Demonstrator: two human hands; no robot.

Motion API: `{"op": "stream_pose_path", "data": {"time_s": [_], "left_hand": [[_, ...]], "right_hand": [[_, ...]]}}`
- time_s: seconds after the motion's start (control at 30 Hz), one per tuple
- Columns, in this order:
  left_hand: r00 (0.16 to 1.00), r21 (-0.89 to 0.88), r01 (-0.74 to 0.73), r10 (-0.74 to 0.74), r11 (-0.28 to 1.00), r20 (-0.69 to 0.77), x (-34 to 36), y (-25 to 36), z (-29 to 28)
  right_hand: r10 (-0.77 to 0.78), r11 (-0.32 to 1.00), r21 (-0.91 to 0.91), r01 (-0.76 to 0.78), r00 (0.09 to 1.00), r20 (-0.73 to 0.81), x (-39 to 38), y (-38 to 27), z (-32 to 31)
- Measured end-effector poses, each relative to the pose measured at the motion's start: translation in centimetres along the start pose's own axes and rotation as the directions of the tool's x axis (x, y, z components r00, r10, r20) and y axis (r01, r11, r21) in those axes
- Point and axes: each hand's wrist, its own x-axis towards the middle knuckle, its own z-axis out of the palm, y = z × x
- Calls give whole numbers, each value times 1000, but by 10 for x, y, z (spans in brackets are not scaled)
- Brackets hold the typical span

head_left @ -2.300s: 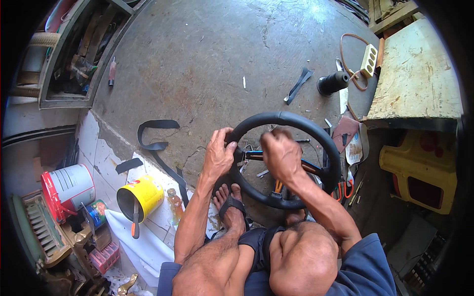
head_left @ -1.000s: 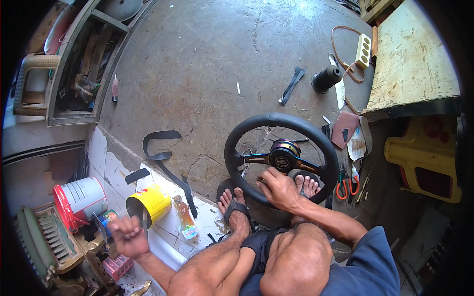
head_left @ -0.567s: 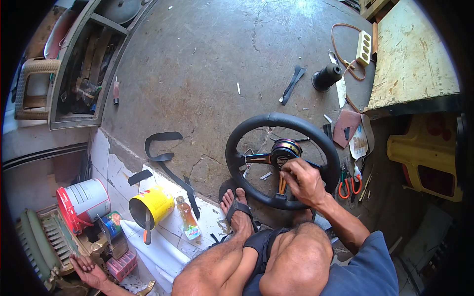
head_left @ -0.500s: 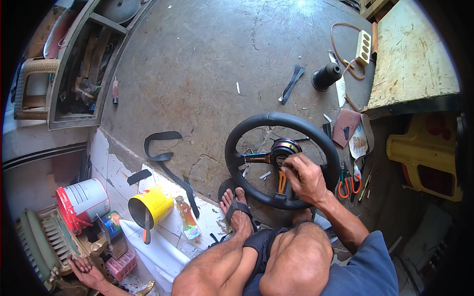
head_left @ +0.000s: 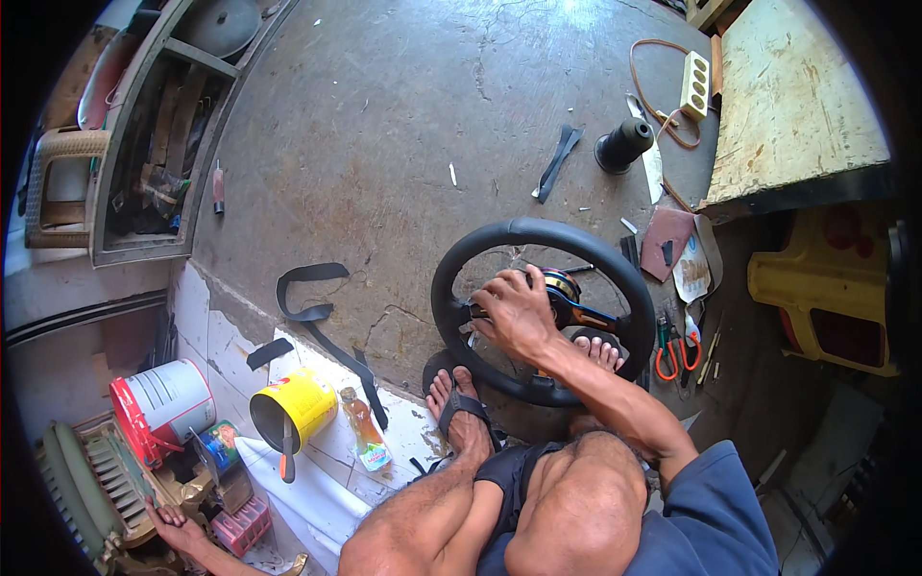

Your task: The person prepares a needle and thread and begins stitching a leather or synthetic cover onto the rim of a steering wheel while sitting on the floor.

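Observation:
A black steering wheel (head_left: 629, 278) with a dark hub and orange-edged metallic spokes lies above my feet. My right hand (head_left: 509, 312) is open over its left spoke and hub, fingers spread and bent, touching it. My left hand (head_left: 178, 528) is low at the far left beside a gold-coloured ornate frame (head_left: 125, 494) with green padding, fingers loosely bent and apart. To its right stand a pink pack (head_left: 240, 526), a tipped yellow tin (head_left: 303, 403) with an orange-handled tool, and an amber-liquid bottle (head_left: 363, 432). My hand covers part of the hub.
Scissors (head_left: 667, 360), black strips (head_left: 303, 274), a dark thread cone (head_left: 622, 144) and a power strip (head_left: 693, 86) lie on the concrete floor (head_left: 384, 144). A red-lidded bucket (head_left: 163, 408) is left, a metal-framed cabinet (head_left: 192, 53) upper left, a pale board (head_left: 797, 106) and yellow plastic shell (head_left: 816, 288) right.
Both hands were on the wheel earlier; my left hand has since moved down to the far left. My right hand has shifted up and left from the lower spoke onto the left spoke and hub.

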Motion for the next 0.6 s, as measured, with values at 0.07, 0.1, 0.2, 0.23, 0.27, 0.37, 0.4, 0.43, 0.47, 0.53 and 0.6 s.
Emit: {"op": "stream_pose_path", "data": {"time_s": [0.07,0.1,0.2,0.23,0.27,0.37,0.4,0.43,0.47,0.53,0.6], "left_hand": [[935,-7,133,-128,991,-332,37,-5,-14],[941,-34,144,-147,989,-305,48,-14,-33],[959,-116,207,-225,971,-173,62,-56,-92],[955,-140,249,-267,958,-130,62,-74,-112],[946,-161,290,-308,943,-98,61,-92,-133],[906,-232,422,-415,877,78,51,-140,-194],[880,-258,473,-436,843,187,48,-150,-217],[667,-253,630,-346,734,660,57,-128,-287],[844,-236,526,-467,817,264,35,-166,-255],[860,-85,510,-510,856,25,6,-195,-223],[852,48,522,-519,851,-72,-25,-205,-208]], "right_hand": [[20,1000,4,-20,997,79,16,-3,11],[74,995,58,-87,979,191,24,-3,11],[90,978,159,-133,964,251,34,5,11],[129,973,130,-190,918,375,40,5,11],[165,966,94,-240,856,489,46,6,9],[196,932,164,-324,828,526,52,12,8],[250,883,228,-411,822,512,56,11,3],[185,894,269,-357,844,503,67,-3,-1],[217,903,219,-369,833,508,61,5,-8],[215,932,148,-330,835,507,56,13,-31],[237,869,300,-394,862,448,39,9,-57]]}}
